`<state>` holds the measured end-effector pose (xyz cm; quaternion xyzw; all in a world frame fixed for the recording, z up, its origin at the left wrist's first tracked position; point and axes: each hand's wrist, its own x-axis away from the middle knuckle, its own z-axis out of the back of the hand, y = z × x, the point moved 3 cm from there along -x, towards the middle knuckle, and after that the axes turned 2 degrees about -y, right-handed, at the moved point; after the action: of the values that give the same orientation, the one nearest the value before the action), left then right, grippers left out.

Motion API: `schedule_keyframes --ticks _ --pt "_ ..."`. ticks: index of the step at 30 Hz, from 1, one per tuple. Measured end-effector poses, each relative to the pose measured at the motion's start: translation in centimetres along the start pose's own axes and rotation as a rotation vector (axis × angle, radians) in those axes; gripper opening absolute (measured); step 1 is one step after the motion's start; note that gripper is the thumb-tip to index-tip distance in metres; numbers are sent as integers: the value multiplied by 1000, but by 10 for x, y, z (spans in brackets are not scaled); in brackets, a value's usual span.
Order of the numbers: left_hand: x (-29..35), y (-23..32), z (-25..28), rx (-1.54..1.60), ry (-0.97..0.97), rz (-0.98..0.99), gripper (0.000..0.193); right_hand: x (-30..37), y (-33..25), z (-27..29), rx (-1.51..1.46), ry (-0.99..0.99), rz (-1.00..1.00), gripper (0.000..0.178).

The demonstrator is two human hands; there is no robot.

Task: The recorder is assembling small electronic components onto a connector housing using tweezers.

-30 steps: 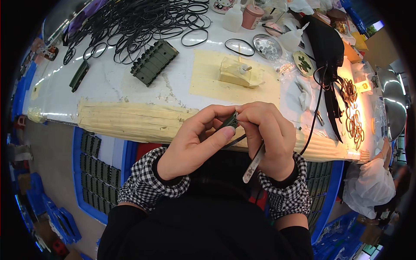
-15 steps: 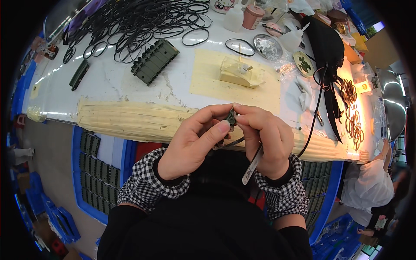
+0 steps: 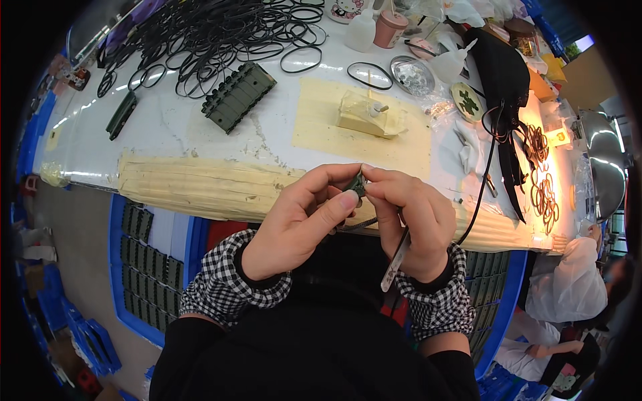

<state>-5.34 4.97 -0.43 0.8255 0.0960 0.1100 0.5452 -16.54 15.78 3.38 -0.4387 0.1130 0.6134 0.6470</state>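
My left hand is closed, thumb and fingers pinching a small dark green plastic part over the table's front edge. My right hand meets it there, with thumb and index fingertip pressed together at the part's upper right side. Tucked under the right-hand fingers is a pair of silver tweezers, its flat end sticking out below the palm. Fingers cover much of the green part. Beyond the hands, a green ridged block of joined parts lies on the table, and a single green piece rests farther left.
Black looped bands are heaped at the back left. A taped yellow block sits ahead of my hands. Bottles, a pink cup and a black pouch stand at the right. Blue trays of green parts flank me below.
The green part has tilted slightly between my fingertips, showing more of its side. My right hand and the tweezers have shifted a little to the right. Both hands keep their grip.
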Motion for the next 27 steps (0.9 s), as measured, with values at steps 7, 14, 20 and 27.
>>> schedule_keyframes --ticks 7,14,20,27 --pt "2 -2 1 10 4 -7 37 3 -2 -4 6 27 1 19" --pt "2 -3 1 26 22 6 36 7 -5 -4 57 17 14 21" --pt "0 -2 0 44 16 0 36 6 -2 -4 -13 25 -4 18" --pt "-1 -1 2 35 -8 4 38 3 1 -2 -79 29 -58 17"
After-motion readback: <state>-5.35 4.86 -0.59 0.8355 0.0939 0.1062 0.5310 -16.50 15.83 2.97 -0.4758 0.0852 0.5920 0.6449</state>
